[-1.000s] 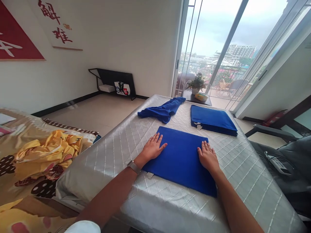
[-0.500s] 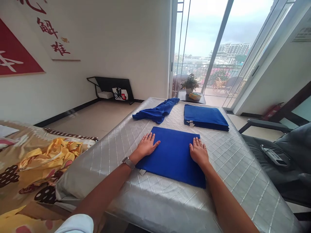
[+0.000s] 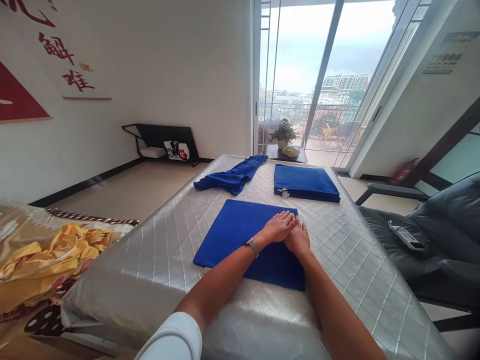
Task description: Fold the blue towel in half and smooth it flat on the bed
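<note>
A folded blue towel (image 3: 240, 227) lies flat on the silver quilted table top (image 3: 157, 265) in front of me. My left hand (image 3: 279, 226) rests flat on the towel's right part, fingers stretched out and together, a watch on the wrist. My right hand (image 3: 299, 240) lies flat beside it at the towel's right edge, partly under the left hand's fingers. Neither hand holds anything. Farther back sit a crumpled blue towel (image 3: 232, 175) on the left and a neat stack of folded blue towels (image 3: 305, 182) on the right.
A bed with brown and yellow bedding (image 3: 41, 260) stands at the left. A dark armchair (image 3: 438, 240) with a remote control (image 3: 407, 237) is at the right. Beyond the table are a small side table with a potted plant (image 3: 282, 134) and glass balcony doors.
My left hand has slid across the towel from its left edge to the right side, beside my right hand. The camera view has shifted slightly.
</note>
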`<state>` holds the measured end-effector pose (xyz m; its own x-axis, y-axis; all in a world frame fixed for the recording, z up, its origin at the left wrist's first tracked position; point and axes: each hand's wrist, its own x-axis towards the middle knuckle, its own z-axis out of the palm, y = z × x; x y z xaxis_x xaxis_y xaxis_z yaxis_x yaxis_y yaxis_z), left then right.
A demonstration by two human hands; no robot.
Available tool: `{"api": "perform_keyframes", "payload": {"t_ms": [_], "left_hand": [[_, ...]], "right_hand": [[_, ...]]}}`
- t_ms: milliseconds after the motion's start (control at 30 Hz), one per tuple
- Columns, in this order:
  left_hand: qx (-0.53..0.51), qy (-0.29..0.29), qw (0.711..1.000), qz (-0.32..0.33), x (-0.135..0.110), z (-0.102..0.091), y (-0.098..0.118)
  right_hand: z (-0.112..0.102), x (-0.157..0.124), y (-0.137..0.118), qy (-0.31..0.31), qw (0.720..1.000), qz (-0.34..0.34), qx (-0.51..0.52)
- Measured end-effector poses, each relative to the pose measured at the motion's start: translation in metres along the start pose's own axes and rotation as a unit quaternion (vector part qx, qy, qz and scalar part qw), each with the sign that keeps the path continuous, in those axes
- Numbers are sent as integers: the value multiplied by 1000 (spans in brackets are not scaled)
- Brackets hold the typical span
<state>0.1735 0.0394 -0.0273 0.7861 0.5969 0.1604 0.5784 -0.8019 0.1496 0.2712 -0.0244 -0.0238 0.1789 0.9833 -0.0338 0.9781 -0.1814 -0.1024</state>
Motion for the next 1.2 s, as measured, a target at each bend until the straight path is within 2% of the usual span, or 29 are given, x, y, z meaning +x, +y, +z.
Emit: {"api": "perform_keyframes", "payload": {"t_ms": [167,400,500,567,767,933,1067,1200], "left_hand": [[5,9,998,-63,-17,4,-35],[11,-17,985,-171,-61,-20,-104],[22,-9,975,-220,-80,-25,-133],[29,2,970,-240,-88,-25,-146],[20,19,968,-250,-90,-22,-149],[7,16,967,-254,-89,-24,-147],[6,22,967,-253,-90,-23,-147],[10,27,968,-251,-90,-23,-146]], "right_hand": [[1,3,-3,12,999,18,24],[3,6,-2,2,999,27,33],[2,6,-2,3,999,29,26],[2,6,-2,2,999,31,23],[-1,7,-2,-17,999,39,1],[-14,18,-3,-52,997,46,-13],[-18,33,-5,-20,998,53,-5],[-5,42,-1,10,999,46,-1]]}}
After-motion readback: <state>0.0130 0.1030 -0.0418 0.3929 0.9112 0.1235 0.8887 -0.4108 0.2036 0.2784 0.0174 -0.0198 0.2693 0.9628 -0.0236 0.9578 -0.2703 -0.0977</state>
